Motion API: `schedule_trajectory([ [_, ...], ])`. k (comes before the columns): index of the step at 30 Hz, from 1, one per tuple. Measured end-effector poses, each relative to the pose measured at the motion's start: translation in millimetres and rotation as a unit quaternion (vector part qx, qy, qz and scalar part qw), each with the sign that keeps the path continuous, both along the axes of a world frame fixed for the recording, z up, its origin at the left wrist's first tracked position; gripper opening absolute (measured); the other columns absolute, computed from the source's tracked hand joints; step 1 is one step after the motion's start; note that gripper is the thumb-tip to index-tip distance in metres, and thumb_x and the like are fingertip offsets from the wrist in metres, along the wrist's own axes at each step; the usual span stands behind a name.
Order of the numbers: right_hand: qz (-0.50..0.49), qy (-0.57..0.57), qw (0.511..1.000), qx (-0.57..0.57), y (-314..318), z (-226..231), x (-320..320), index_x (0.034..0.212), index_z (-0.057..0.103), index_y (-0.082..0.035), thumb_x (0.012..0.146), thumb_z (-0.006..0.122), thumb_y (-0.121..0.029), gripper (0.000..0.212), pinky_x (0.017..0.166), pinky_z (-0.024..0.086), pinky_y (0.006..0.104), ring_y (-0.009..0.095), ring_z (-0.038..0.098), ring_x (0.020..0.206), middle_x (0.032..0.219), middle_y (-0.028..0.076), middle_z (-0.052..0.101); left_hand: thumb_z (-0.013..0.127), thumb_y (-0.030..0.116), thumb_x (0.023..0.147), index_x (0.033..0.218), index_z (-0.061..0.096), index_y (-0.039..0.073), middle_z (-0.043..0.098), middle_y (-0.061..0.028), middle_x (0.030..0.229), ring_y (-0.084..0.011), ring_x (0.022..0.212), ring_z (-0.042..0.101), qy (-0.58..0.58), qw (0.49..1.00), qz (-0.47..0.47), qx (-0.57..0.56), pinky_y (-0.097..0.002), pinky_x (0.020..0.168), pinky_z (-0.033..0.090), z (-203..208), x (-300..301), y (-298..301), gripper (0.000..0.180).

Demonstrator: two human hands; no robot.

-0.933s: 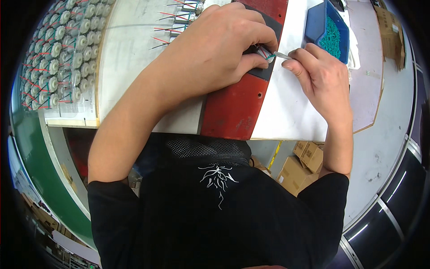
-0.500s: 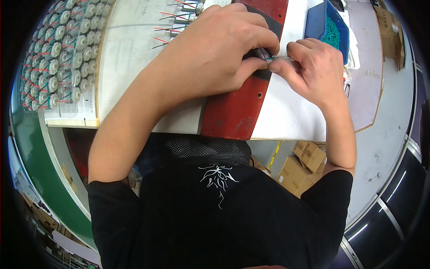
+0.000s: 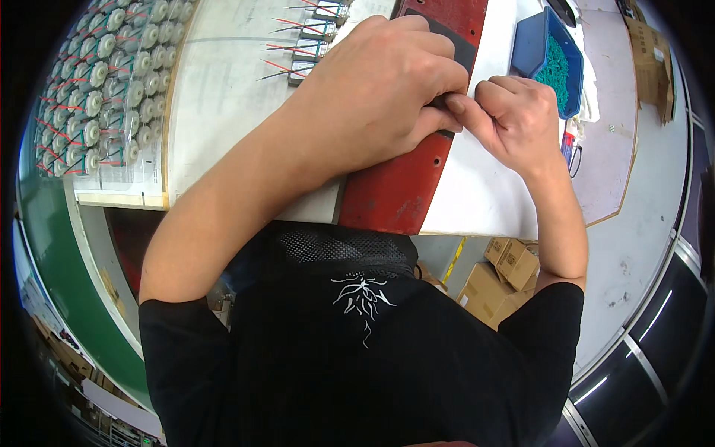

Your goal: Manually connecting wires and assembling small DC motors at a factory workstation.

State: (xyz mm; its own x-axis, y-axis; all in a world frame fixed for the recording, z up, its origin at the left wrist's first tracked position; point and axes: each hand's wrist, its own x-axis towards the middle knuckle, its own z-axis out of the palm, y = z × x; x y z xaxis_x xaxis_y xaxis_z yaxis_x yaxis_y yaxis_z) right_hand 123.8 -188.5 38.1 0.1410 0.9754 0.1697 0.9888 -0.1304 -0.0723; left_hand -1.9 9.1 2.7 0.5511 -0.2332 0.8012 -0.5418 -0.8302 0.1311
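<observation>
Over a red bar [image 3: 395, 190] with a black strip across it, my left hand [image 3: 395, 82] is closed, thumb and fingertips pinched together. My right hand [image 3: 518, 119] is closed too, its thumb tip touching the left fingertips. Whatever they pinch is hidden behind the fingers. Just beyond my left hand lies a row of small silver-and-white parts [image 3: 316, 30], with red and black wires pointing left. To the right of the bar stands a blue bin [image 3: 527, 46] holding many small green pieces [image 3: 553, 74].
Clear plastic trays with many white round wheel-like parts [image 3: 93, 100] and red and green wires cover the table's left end. Cardboard boxes [image 3: 491, 287] stand below the table's front edge. Another carton [image 3: 649, 59] is at the far right. A blue-and-red item [image 3: 568, 145] lies beside my right wrist.
My hands have drawn closer together. The small wired piece and thin clear strand between their fingertips have gone out of sight. My right hand is slightly lower.
</observation>
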Motion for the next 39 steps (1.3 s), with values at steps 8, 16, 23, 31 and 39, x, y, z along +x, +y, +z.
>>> schedule_trajectory([
  [8, 0.021, 0.034, 0.998, 0.051, -0.9, -10.5, 1.4, 0.060, 0.059, -0.007, 0.087, 0.078, -0.024, 0.038, 0.045, 0.039, 0.0355, 0.023, 0.050, 0.046, 0.053, 0.007, 0.050, 0.084, 0.021, 0.076, 0.085, 0.078, 0.009, 0.070, -0.0056, 0.083, -0.0257, 0.092, 0.067, 0.223, 0.955, 0.005, -0.193, -0.0407, 0.080, 0.052, -3.6, -7.7, -15.2, 0.017],
  [16, -0.118, 0.198, 0.929, 0.289, -12.2, -9.2, 23.9, 0.059, 0.033, -0.005, 0.109, 0.041, -0.049, 0.068, 0.048, 0.028, 0.0353, 0.018, 0.032, 0.049, 0.054, 0.005, 0.034, 0.085, 0.027, 0.077, 0.085, 0.078, 0.010, 0.070, -0.0044, 0.084, -0.0250, 0.092, 0.067, 0.221, 0.954, 0.016, -0.202, -0.0407, 0.082, 0.051, -5.2, -6.2, -17.1, 0.020],
  [23, -0.129, 0.364, 0.881, 0.274, -6.2, 12.8, 3.3, 0.058, 0.027, -0.007, 0.108, 0.027, -0.064, 0.076, 0.050, 0.021, 0.0322, 0.014, 0.026, 0.049, 0.053, 0.003, 0.032, 0.085, 0.034, 0.078, 0.088, 0.077, 0.009, 0.069, -0.0030, 0.086, -0.0244, 0.091, 0.065, 0.180, 0.967, 0.044, -0.173, -0.0394, 0.086, 0.050, -4.2, -16.9, -15.0, 0.028],
  [31, -0.004, 0.185, 0.935, 0.302, 3.6, 5.5, -20.8, 0.060, 0.045, -0.002, 0.109, 0.042, -0.053, 0.071, 0.042, 0.028, 0.0324, 0.022, 0.040, 0.043, 0.054, 0.007, 0.040, 0.083, 0.003, 0.079, 0.096, 0.071, 0.003, 0.071, -0.0044, 0.090, -0.0195, 0.083, 0.065, 0.241, 0.842, -0.182, -0.447, -0.0296, 0.076, 0.051, 31.0, -21.0, -18.0, 0.021],
  [39, 0.058, 0.062, 0.944, 0.319, -0.7, 9.5, -13.0, 0.060, 0.048, -0.002, 0.097, 0.050, -0.072, 0.079, 0.042, 0.029, 0.0323, 0.024, 0.041, 0.043, 0.055, 0.006, 0.037, 0.078, -0.005, 0.081, 0.096, 0.070, -0.001, 0.071, -0.0100, 0.091, -0.0196, 0.083, 0.068, 0.248, 0.824, -0.253, -0.442, -0.0272, 0.075, 0.053, 36.7, -20.6, -16.0, 0.017],
])
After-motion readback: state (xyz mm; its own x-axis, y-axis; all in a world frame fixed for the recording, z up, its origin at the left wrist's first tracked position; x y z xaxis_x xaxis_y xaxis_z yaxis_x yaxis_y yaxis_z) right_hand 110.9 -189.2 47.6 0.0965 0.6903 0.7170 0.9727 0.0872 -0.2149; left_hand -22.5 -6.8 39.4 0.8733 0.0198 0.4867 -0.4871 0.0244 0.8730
